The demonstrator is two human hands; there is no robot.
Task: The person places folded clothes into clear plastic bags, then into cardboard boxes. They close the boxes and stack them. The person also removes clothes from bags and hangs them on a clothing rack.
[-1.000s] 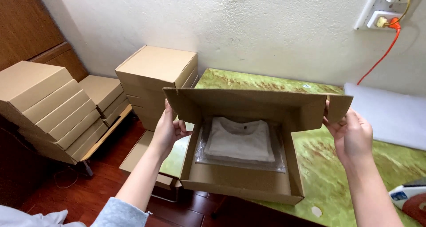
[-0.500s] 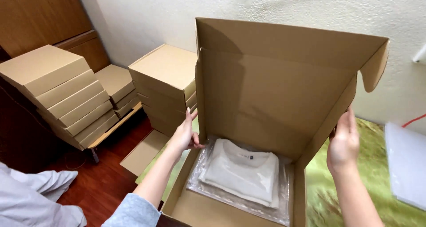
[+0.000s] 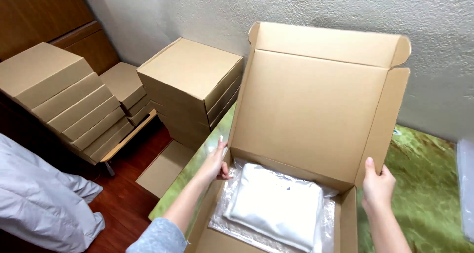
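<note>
Between both hands stands the open cardboard box [image 3: 316, 134], lid upright. Left hand [image 3: 216, 163] fingers grip its left wall; right hand [image 3: 377, 184] fingers clasp the side flap. Bagged white garment [image 3: 274, 208] lies just below the fingertips. Best practice, judged: fold flaps inward evenly, keeping plastic clear.

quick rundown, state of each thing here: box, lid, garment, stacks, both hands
cardboard box: open, on the green table
lid: raised upright, side flaps unfolded
white garment: folded, sealed in a clear bag, lying flat in the box
stacked boxes: closed, piled by the wall
left hand: gripping the box's left wall
right hand: gripping the lid's right side flap
</note>
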